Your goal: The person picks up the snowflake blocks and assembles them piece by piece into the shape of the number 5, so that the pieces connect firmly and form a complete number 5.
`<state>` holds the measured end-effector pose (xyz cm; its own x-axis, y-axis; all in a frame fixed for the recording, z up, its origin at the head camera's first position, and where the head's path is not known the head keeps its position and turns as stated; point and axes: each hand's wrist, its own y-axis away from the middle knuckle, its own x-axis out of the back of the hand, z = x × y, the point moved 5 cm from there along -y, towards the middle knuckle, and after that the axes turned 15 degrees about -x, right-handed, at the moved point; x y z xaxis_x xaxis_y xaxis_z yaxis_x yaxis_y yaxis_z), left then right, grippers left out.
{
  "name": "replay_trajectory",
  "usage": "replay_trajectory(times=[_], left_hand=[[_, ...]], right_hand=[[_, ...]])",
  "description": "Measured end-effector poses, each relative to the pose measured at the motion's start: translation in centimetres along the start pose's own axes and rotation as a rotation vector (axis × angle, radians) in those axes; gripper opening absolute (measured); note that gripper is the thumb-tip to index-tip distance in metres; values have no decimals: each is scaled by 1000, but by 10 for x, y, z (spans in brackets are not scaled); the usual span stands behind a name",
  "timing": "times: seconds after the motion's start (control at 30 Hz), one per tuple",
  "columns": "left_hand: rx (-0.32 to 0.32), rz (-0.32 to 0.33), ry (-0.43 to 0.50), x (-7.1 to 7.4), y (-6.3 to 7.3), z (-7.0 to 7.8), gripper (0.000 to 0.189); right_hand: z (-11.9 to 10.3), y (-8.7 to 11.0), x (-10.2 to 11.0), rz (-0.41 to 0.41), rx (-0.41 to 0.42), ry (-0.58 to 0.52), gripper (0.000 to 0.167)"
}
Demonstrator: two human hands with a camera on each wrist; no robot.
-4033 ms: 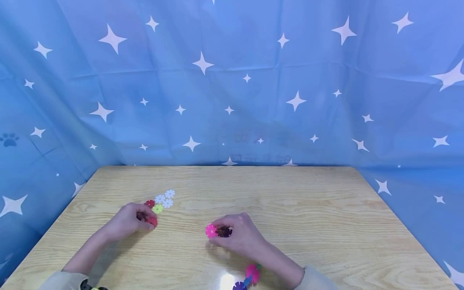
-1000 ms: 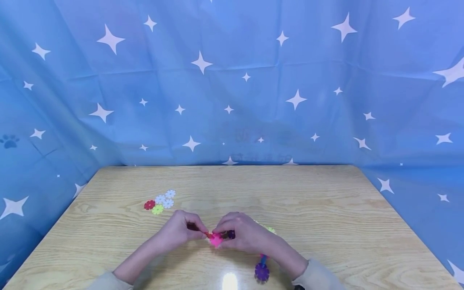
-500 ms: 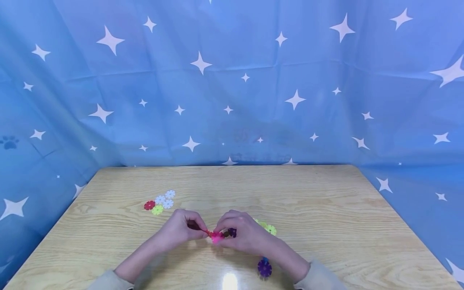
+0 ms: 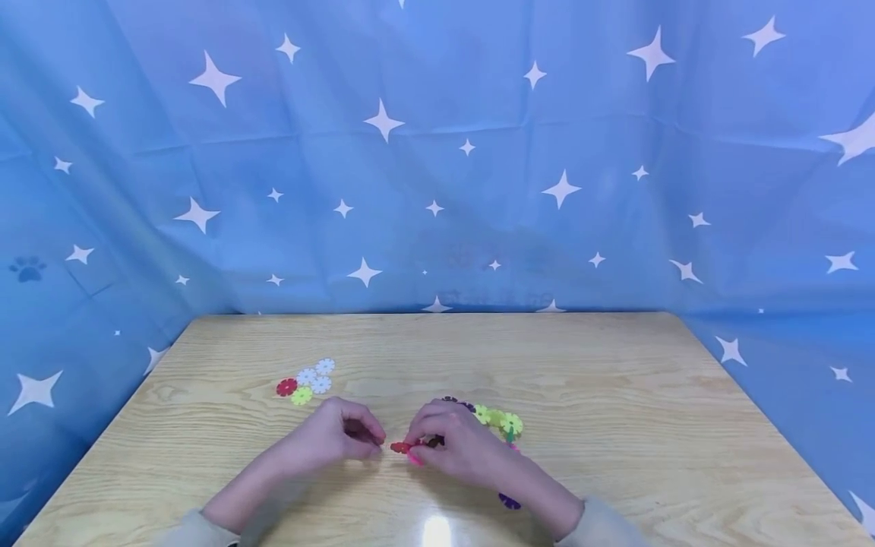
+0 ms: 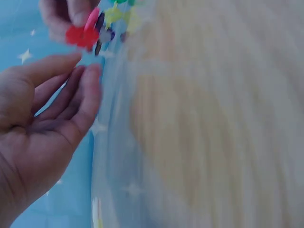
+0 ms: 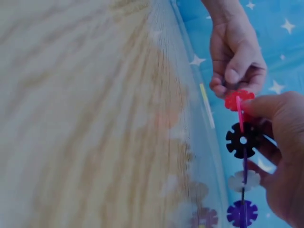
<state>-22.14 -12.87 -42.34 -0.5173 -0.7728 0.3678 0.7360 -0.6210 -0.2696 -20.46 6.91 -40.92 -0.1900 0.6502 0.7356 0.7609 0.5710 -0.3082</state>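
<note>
My right hand pinches a chain of notched, flower-shaped interlocking discs near its end. A red disc sits at that end, slotted onto a pink disc. In the right wrist view, a black disc, a white disc and a purple disc follow along the chain. Yellow discs and another purple disc show around the right forearm, which hides part of the chain. My left hand is just left of the red disc, apart from it, with loosely bent fingers and nothing visibly held.
Loose discs lie on the wooden table at the left: a red one, a yellow-green one and several white ones. A blue star-patterned curtain hangs behind the table and along its sides.
The left hand brought a red disc from the loose group to the pink disc, then let go and drew slightly left. The red disc stays on the chain, which the right hand still holds.
</note>
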Motion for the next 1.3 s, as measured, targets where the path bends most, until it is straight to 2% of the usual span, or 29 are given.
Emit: replay_trajectory(times=[0.1,0.17,0.27,0.4,0.5,0.6,0.8,0.93,1.3], left_hand=[[25,-17,2,15,8,-7,20],[49,3,-8,28,14,-12,21],[84,62,-61,52,23,-19,23],[141,184,-161,82,35,-28,26],[176,250,-234,98,42,-33,26],[195,275,-292,109,45,-37,25],[220,295,-370,117,43,-42,24],[222,291,-407,115,39,-44,26],[227,260,-427,110,37,-45,30]], right_hand=[[0,1,0,11,0,-1,12],[0,1,0,17,-7,3,13],[-1,1,1,33,-3,14,16],[0,2,3,80,18,60,18],[1,2,4,103,29,96,18],[2,2,4,92,26,115,18],[2,1,4,41,-51,108,17],[1,0,4,16,-99,87,15],[2,-1,2,24,-103,52,14]])
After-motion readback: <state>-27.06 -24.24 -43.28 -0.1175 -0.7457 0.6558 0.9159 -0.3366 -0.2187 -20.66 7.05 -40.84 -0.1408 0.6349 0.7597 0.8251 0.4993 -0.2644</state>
